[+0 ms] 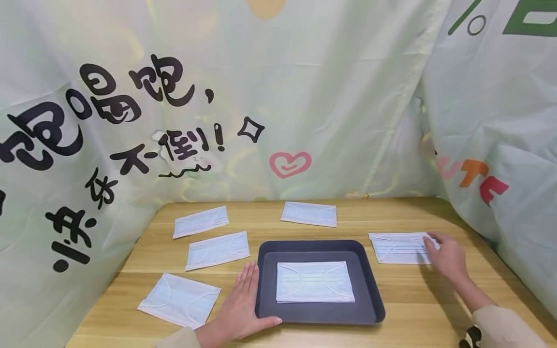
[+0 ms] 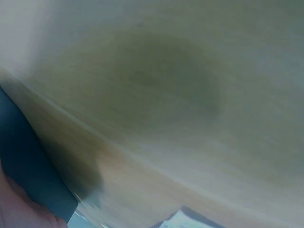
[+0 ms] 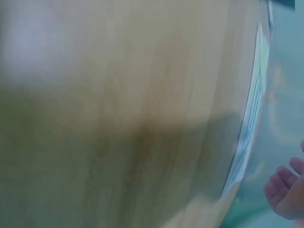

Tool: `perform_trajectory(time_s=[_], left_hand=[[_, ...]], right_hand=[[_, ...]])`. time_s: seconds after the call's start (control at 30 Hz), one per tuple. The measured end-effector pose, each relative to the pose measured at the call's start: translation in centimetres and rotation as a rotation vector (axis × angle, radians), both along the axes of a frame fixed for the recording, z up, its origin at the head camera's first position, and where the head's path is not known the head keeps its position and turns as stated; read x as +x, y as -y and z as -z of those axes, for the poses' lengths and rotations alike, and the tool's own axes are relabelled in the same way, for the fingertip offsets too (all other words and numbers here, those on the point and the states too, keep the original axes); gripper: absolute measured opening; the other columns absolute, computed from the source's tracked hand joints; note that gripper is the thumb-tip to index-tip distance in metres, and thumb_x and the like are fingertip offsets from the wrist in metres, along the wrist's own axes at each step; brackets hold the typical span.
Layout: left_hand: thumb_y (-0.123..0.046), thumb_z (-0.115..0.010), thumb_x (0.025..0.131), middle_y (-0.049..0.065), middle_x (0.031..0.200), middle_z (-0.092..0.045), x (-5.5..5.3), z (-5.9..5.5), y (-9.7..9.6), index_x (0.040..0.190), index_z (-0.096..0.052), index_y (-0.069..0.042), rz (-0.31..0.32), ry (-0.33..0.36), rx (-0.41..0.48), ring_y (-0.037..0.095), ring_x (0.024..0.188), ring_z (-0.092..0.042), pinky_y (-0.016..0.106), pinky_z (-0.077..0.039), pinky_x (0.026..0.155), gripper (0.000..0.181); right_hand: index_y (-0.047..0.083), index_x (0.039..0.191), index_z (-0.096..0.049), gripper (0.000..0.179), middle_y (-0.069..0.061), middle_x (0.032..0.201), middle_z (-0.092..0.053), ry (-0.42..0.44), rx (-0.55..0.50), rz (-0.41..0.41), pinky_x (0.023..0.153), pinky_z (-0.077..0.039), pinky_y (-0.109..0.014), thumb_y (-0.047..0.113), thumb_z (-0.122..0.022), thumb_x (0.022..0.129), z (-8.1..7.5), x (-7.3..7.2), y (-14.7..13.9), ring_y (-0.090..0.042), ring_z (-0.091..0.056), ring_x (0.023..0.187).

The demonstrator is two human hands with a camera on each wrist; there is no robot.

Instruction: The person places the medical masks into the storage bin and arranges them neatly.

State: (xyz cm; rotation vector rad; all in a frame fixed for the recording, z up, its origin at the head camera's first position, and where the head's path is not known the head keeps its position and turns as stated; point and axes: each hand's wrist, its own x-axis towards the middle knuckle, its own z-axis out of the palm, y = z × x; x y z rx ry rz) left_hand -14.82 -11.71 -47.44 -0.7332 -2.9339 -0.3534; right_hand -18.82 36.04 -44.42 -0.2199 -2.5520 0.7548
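A dark grey tray stands at the middle of the table, with a pale blue face mask lying flat in it. My left hand rests along the tray's left side, its fingers straight and the thumb at the near left corner. To the right of the tray lies another face mask. Over that mask's right end is my right hand, fingers loosely bent. The right wrist view shows this mask flat on the table and the hand beside it, with no mask visible between the fingers.
Several more masks lie spread out: one at the near left, one left of the tray, one at the far left and one behind the tray. A printed cloth hangs behind the wooden table and along its sides.
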Motion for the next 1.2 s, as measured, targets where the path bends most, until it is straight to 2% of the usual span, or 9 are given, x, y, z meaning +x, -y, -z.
perform_trajectory(time_s=[0.07, 0.13, 0.2, 0.27, 0.33, 0.47, 0.57, 0.87, 1.2], left_hand=[[-0.083, -0.046, 0.069, 0.023, 0.152, -0.021, 0.0, 0.0, 0.0, 0.144, -0.021, 0.007, -0.004, 0.015, 0.002, 0.033, 0.142, -0.018, 0.023, 0.01, 0.115, 0.12], [-0.083, -0.047, 0.068, 0.022, 0.152, -0.02, 0.0, -0.1, -0.1, 0.144, -0.02, 0.006, -0.007, 0.026, 0.012, 0.033, 0.142, -0.016, 0.018, 0.015, 0.111, 0.12], [-0.082, -0.047, 0.069, 0.023, 0.152, -0.021, 0.0, -0.1, -0.1, 0.144, -0.021, 0.007, -0.002, 0.015, 0.005, 0.034, 0.142, -0.018, 0.028, 0.004, 0.118, 0.12], [-0.082, -0.047, 0.069, 0.024, 0.151, -0.022, -0.1, -0.2, -0.2, 0.143, -0.022, 0.008, 0.004, 0.003, -0.003, 0.035, 0.141, -0.019, 0.039, -0.012, 0.118, 0.119], [-0.082, -0.046, 0.069, 0.025, 0.15, -0.023, -0.1, -0.2, -0.3, 0.143, -0.023, 0.008, 0.015, -0.009, -0.012, 0.036, 0.141, -0.021, 0.046, -0.024, 0.113, 0.119], [-0.083, -0.044, 0.07, 0.026, 0.15, -0.023, -0.1, -0.2, -0.4, 0.143, -0.023, 0.009, 0.025, -0.001, -0.018, 0.037, 0.14, -0.02, 0.046, -0.024, 0.113, 0.12], [-0.083, -0.044, 0.069, 0.025, 0.15, -0.023, 0.0, -0.4, -0.5, 0.143, -0.022, 0.009, 0.023, 0.012, -0.015, 0.037, 0.141, -0.02, 0.045, -0.024, 0.113, 0.12], [-0.082, -0.047, 0.069, 0.025, 0.15, -0.022, -0.1, -0.6, -0.4, 0.143, -0.022, 0.009, 0.021, 0.009, -0.021, 0.037, 0.141, -0.019, 0.047, -0.025, 0.113, 0.119], [-0.083, -0.047, 0.068, 0.025, 0.15, -0.023, -0.2, -0.7, -0.3, 0.143, -0.022, 0.008, 0.012, 0.002, -0.026, 0.036, 0.141, -0.02, 0.046, -0.025, 0.113, 0.12]], right_hand=[[-0.016, 0.106, -0.058, 0.034, -0.04, 0.102, -0.056, -0.002, -0.05, 0.051, 0.071, -0.042, -0.049, 0.013, -0.051, 0.09, 0.2, -0.3, -0.9, -0.048, -0.055, 0.089], [-0.015, 0.107, -0.058, 0.035, -0.038, 0.102, -0.057, 0.005, -0.1, 0.102, 0.068, -0.04, -0.038, 0.015, -0.052, 0.09, 0.4, -0.4, -1.5, -0.022, -0.058, 0.079], [-0.014, 0.108, -0.058, 0.035, -0.036, 0.102, -0.058, 0.014, -0.13, 0.142, 0.065, -0.037, -0.029, 0.016, -0.054, 0.089, 0.6, -0.4, -2.0, 0.0, -0.048, 0.071], [-0.014, 0.11, -0.058, 0.037, -0.036, 0.104, -0.058, 0.035, -0.146, 0.168, 0.063, -0.035, -0.026, 0.017, -0.054, 0.09, 0.8, -0.4, -2.3, 0.002, -0.046, 0.071], [-0.015, 0.113, -0.056, 0.039, -0.037, 0.108, -0.056, 0.071, -0.162, 0.181, 0.066, -0.038, -0.028, 0.018, -0.053, 0.091, 1.0, -0.3, -2.6, -0.01, -0.054, 0.078], [-0.018, 0.116, -0.051, 0.044, -0.038, 0.117, -0.05, 0.17, -0.166, 0.216, 0.081, -0.041, -0.047, 0.019, -0.05, 0.092, 1.2, -0.5, -3.1, -0.048, -0.05, 0.102], [-0.019, 0.115, -0.049, 0.046, -0.038, 0.12, -0.048, 0.244, -0.166, 0.241, 0.091, -0.036, -0.053, 0.021, -0.05, 0.091, 1.1, -0.7, -3.4, -0.051, -0.046, 0.107], [-0.019, 0.112, -0.047, 0.051, -0.04, 0.117, -0.046, 0.366, -0.192, 0.263, 0.091, -0.031, -0.055, 0.025, -0.054, 0.088, 1.1, -0.7, -3.4, -0.055, -0.039, 0.107], [-0.016, 0.099, -0.054, 0.044, -0.039, 0.102, -0.051, 0.55, -0.058, 0.269, 0.071, -0.04, -0.048, 0.024, -0.053, 0.084, 0.2, -1.0, -3.5, -0.053, -0.046, 0.094]])
